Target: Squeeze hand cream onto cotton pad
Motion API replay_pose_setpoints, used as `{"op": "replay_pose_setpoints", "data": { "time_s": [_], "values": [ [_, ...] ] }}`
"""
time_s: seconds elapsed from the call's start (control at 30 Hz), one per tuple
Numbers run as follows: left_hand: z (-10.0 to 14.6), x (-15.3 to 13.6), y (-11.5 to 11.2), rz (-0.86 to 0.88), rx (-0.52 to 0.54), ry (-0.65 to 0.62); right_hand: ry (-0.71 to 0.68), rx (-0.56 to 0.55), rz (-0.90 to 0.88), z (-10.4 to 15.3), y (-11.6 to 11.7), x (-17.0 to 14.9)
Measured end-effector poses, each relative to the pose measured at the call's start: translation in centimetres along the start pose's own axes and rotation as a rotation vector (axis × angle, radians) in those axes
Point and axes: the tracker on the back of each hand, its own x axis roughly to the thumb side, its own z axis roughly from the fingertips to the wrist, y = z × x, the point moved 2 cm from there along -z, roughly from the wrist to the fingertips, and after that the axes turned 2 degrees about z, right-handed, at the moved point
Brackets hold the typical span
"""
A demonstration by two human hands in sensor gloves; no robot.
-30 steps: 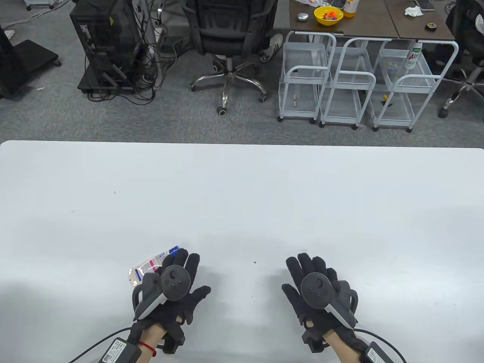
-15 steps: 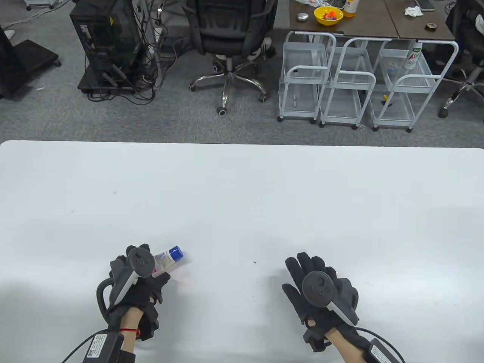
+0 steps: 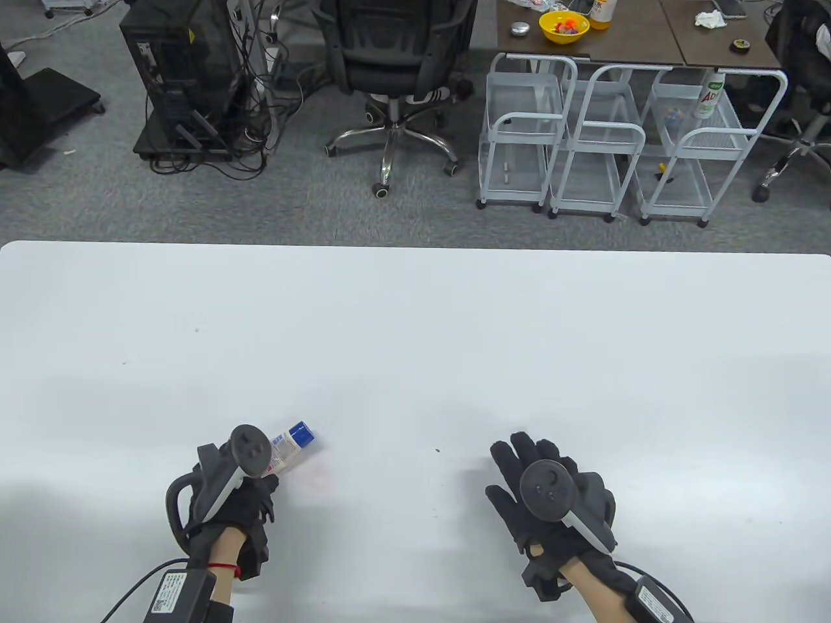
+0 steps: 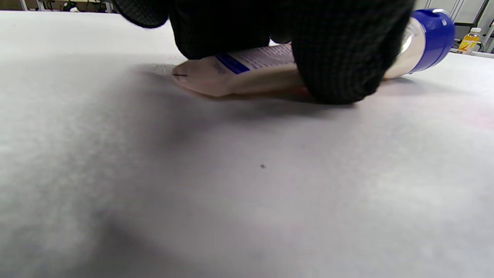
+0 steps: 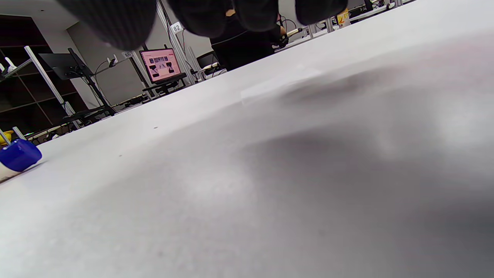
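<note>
Against the frame half a second back, little has shifted on the white table (image 3: 415,337). The left hand (image 3: 237,500) has drawn slightly nearer the table's near edge and its tracker has turned a little, while the hand cream tube (image 3: 289,446) lies where it did; a full second back that hand lay flat and spread over the tube. The right hand (image 3: 548,500) has stayed flat on the table, fingers spread wide, holding nothing.

The left hand now curls over the tube's flat rear end; in the left wrist view its gloved fingers (image 4: 339,58) press on the tube (image 4: 247,69), which rests on the table surface near the front left. The tube is pale cream with blue and pink print and a blue cap (image 4: 434,38) pointing away to the right.

Count: one table, two gloved hands, one tube, one cap.
</note>
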Motion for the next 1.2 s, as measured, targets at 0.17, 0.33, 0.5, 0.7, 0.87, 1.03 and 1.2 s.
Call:
{"op": "replay_pose_setpoints", "data": {
  "time_s": [0.17, 0.33, 0.5, 0.7, 0.87, 1.03, 1.2],
  "values": [
    [0.0, -0.3, 0.0, 0.028, -0.012, 0.009, 0.007, 0.011, -0.008, -0.1, 0.1, -0.3],
    [0.0, -0.2, -0.1, 0.057, -0.038, 0.012, 0.009, 0.016, -0.014, -0.1, 0.1, -0.3],
    [0.3, -0.5, 0.2, 0.160, -0.052, 0.045, 0.010, 0.021, -0.026, -0.1, 0.1, -0.4],
    [1.2, -0.3, 1.3, 0.356, -0.055, -0.026, -0.018, 0.015, -0.085, -0.1, -0.4, 0.1],
    [3.3, 2.5, 2.3, 0.548, -0.066, -0.252, -0.086, -0.004, -0.245, 0.4, -0.8, 1.5],
    [6.4, 5.7, 2.7, 0.619, -0.105, -0.469, -0.158, -0.005, -0.370, 1.3, -0.9, 3.5],
    [8.5, 8.3, 1.9, 0.626, -0.207, -0.627, -0.249, -0.031, -0.506, 2.5, -1.3, 5.2]
  ]
}}
